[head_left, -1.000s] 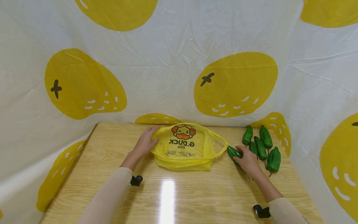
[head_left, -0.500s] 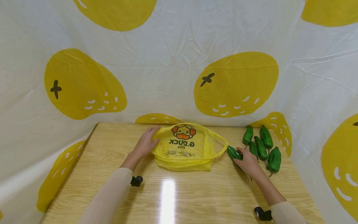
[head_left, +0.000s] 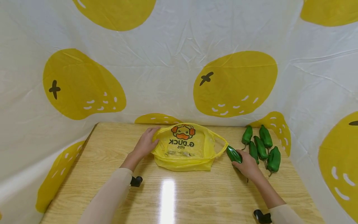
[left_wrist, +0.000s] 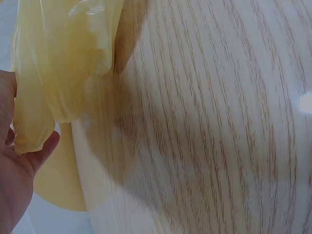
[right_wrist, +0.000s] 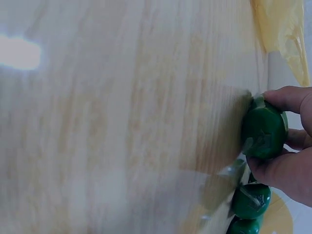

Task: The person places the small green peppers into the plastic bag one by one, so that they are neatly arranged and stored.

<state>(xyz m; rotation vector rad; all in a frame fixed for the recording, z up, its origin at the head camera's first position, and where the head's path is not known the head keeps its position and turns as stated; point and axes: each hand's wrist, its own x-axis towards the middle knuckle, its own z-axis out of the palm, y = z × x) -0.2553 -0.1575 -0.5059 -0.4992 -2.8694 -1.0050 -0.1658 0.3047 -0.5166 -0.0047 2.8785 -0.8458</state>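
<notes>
Green pepper (head_left: 233, 154) gripped in right hand (head_left: 247, 166) fingers (right_wrist: 287, 99) on desk (head_left: 179, 196); left hand (head_left: 145, 144) fingers pinch yellow bag (head_left: 185, 147) rim.

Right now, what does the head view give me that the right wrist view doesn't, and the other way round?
Only the head view shows the left hand gripping the edge of the yellow bag, the bag's duck print, and the five loose peppers lying to the right. Only the right wrist view shows, close up, the stem end of the held pepper pinched between thumb and fingers. Both show the right hand holding that pepper, part of the bag, and the wooden table.
</notes>
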